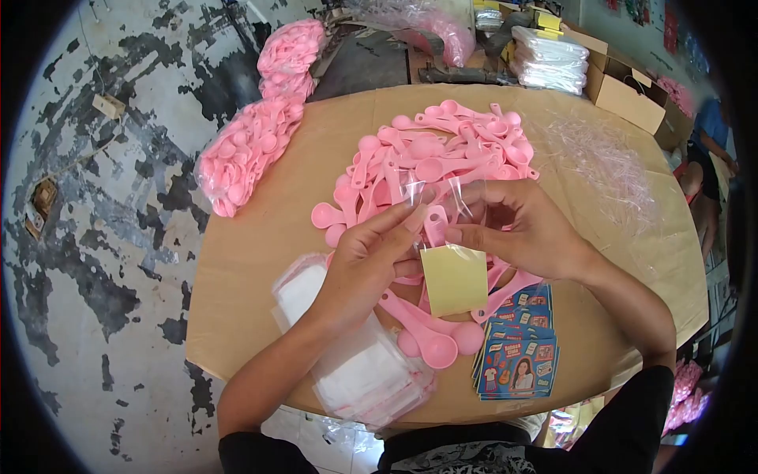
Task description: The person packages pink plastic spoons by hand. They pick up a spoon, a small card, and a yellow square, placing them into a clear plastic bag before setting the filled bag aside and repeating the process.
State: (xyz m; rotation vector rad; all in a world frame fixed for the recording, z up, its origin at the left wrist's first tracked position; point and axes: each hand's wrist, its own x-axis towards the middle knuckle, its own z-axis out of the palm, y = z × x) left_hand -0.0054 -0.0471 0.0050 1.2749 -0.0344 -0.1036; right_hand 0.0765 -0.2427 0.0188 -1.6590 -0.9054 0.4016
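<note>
Above the middle of the table (253, 261), both hands are holding a clear bag (442, 193) over the near edge of the spoon pile (450, 146). A yellow card (454, 279) is hanging at the bag's lower end, and the handle of a pink spoon (437, 221) is showing at its mouth, so this pack looks partly filled and not yet closed. Most of the work seems to be waiting: the pile is lying loose, a few more spoons (430, 340) are lying under the wrists, a stack of printed cards (521, 355) is sitting just right of them, and a stack of empty bags (355, 371) is sitting under the left forearm. No finished pack is showing on the table.

The left hand (363, 253) is reaching up from the lower left, palm turned inward, its fingers closed in a pinch on the bag's left edge. The right hand (525, 229) is coming in from the right with the wrist bent, thumb and curled fingers gripping the bag's right edge near the mouth. Both forearms are hovering over the table
</note>
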